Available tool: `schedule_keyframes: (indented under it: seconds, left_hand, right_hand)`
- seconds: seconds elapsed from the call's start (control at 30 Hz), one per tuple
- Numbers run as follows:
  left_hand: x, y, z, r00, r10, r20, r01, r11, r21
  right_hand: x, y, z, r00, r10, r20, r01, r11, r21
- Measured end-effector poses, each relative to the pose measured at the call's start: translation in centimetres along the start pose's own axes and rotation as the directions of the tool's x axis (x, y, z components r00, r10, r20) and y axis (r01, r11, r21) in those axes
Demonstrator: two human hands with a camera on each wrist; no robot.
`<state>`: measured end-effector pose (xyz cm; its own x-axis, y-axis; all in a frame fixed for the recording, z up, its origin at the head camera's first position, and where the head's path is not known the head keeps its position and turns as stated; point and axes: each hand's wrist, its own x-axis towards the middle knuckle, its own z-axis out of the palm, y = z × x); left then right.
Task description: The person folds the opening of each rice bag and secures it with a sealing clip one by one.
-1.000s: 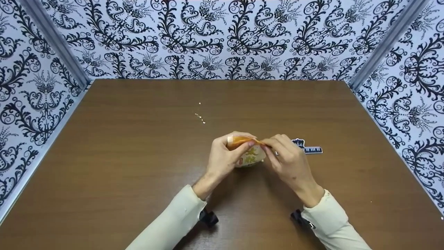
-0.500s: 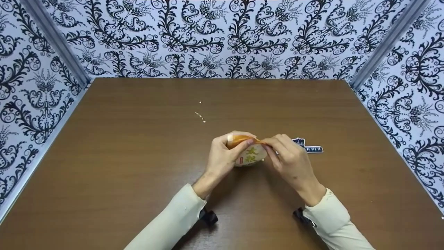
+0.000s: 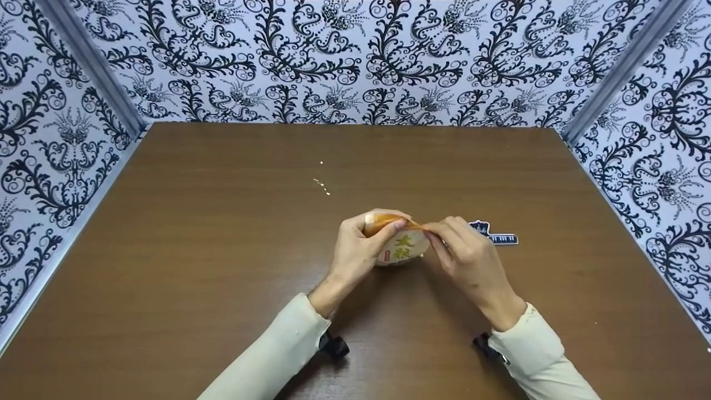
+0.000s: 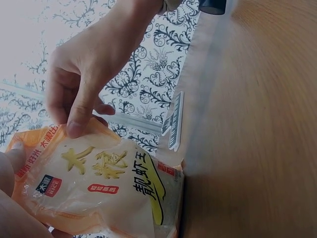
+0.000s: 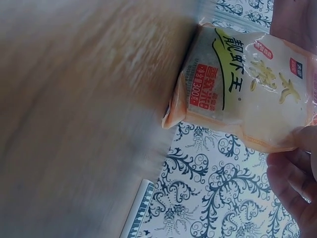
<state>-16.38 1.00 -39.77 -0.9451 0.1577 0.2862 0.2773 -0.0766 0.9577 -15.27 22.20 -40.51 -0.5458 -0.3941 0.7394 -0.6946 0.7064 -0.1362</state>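
A small rice bag (image 3: 402,250), with orange edges, gold and black characters and a red label, stands upright on the brown table between my hands. My left hand (image 3: 355,244) grips its top left corner, thumb in front and fingers behind. With thumb and fingertips, my right hand (image 3: 472,255) pinches the top right corner. The orange top strip is stretched between both hands. In the left wrist view the bag (image 4: 109,173) shows its whole front, its base on the tabletop. Pale rice fills the lower part of the bag (image 5: 233,84) in the right wrist view.
Behind my right hand lies a flat dark cutout with a piano-key pattern (image 3: 502,239). Several small white bits (image 3: 322,186) are scattered farther back on the brown table (image 3: 222,250). Patterned black-and-white walls (image 3: 355,61) enclose the table's back and sides.
My right hand has shifted very slightly to the right, still pinching the corner. My left hand and the rice bag have stayed nearly in place.
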Motion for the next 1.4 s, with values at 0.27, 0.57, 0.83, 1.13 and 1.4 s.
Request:
schedule_keyframes:
  seconds: [0.27, 0.57, 0.83, 1.13, 1.4]
  left_hand:
    - [0.1, 0.1, 0.1, 1.0, -0.013, 0.007, 0.013, 1.0, -0.002]
    - [0.1, 0.2, 0.1, 0.999, 0.004, 0.044, -0.003, 1.0, -0.02]
    - [-0.1, 0.2, -0.1, 0.998, -0.01, 0.056, 0.012, 1.0, -0.021]
    - [0.0, 0.2, -0.1, 0.998, -0.029, 0.051, 0.03, 0.999, -0.032]
    - [0.0, 0.1, -0.1, 0.999, -0.026, 0.047, 0.027, 0.999, -0.031]
  right_hand:
    - [0.1, 0.1, -0.1, 1.0, 0.008, -0.01, -0.008, 1.0, -0.002]
    - [0.4, -0.2, 0.1, 0.997, 0.079, -0.025, -0.075, 0.991, 0.109]
    - [0.7, -1.1, 0.4, 0.988, 0.156, 0.014, -0.155, 0.96, 0.232]
    - [1.5, -1.7, 0.7, 0.98, 0.198, -0.005, -0.187, 0.932, 0.311]
    - [1.9, -1.8, 0.9, 0.965, 0.261, -0.019, -0.232, 0.888, 0.398]
